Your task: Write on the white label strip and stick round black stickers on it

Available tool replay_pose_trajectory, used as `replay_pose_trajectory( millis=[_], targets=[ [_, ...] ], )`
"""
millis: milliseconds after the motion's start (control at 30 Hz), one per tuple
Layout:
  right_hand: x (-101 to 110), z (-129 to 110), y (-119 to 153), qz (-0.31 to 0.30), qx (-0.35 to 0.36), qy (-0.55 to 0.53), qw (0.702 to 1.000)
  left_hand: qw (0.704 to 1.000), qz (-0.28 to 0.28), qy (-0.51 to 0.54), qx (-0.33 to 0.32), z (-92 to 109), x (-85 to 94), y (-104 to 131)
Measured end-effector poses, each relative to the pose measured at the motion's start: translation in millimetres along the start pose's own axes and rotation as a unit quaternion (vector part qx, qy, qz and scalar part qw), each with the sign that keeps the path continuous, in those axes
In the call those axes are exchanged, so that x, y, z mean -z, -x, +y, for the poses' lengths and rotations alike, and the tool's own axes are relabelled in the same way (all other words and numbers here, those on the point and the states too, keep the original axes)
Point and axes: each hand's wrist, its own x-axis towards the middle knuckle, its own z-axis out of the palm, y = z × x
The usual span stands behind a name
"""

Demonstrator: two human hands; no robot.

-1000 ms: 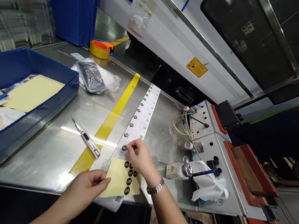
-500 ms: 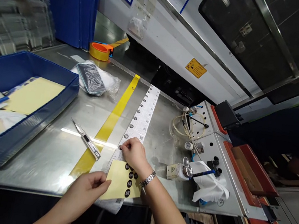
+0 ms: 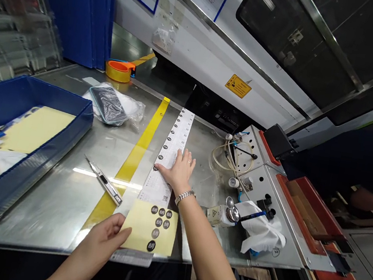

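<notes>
My left hand [image 3: 106, 236] pinches the left edge of a pale yellow sticker sheet [image 3: 138, 226], which bears several round black stickers. The sheet lies over the near end of a long white printed label strip [image 3: 157, 184]. Farther up that strip, my right hand [image 3: 182, 171] rests with fingers spread, its thumb touching a round black sticker on the left side. A row of similar stickers runs along the strip's left edge beyond the thumb. To the left, a utility knife [image 3: 103, 180] lies across the yellow tape line [image 3: 139, 147].
A blue bin [image 3: 63, 140] with papers stands at left. Behind are a plastic-wrapped dark device [image 3: 107, 104] and a tape roll [image 3: 118, 72]. At right are gauges with tubing [image 3: 236, 157], a small bottle [image 3: 222, 214] and a white cloth [image 3: 264, 231]. Another person's arm [image 3: 370, 199] shows far right.
My right hand has gone from a pinch to spread fingers and moved slightly up the strip. More of the sticker sheet shows. The view has shifted a little.
</notes>
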Motion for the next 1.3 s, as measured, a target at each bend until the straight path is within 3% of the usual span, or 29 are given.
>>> replay_pose_trajectory(
  millis=[67,133,267,367,433,533,600,833,1033,1133,1300],
  targets=[
    [9,-4,-1,0.004,0.014,-0.017,1.000,0.999,0.019,0.024,0.017,4,-0.8,-1],
    [23,-7,17,0.012,0.043,-0.069,0.997,0.997,0.040,0.057,0.031,6,-1.3,-1],
    [49,-5,94,-0.003,0.120,-0.253,0.960,0.989,0.047,0.125,0.060,5,-1.3,-1],
    [53,-2,148,-0.009,0.192,-0.295,0.936,0.984,0.058,0.150,0.076,6,-2.0,-1],
    [49,-2,166,-0.015,0.214,-0.294,0.932,0.986,0.053,0.139,0.081,8,-3.1,-2],
    [44,-4,170,-0.021,0.215,-0.315,0.924,0.992,0.030,0.105,0.065,10,-4.9,-3],
    [47,-4,166,-0.031,0.205,-0.352,0.913,0.992,0.044,0.103,0.053,10,-5.7,-4],
    [67,2,164,-0.089,0.112,-0.409,0.901,0.991,0.045,0.121,0.037,6,-5.5,1],
    [62,-2,165,-0.111,0.116,-0.399,0.903,0.997,0.033,0.068,0.020,2,-1.3,0],
    [62,-3,163,-0.126,0.127,-0.396,0.901,0.998,0.053,0.019,0.019,2,0.3,1],
    [66,-3,163,-0.115,0.202,-0.328,0.916,0.998,0.064,0.008,0.025,4,0.5,1]
  ],
)
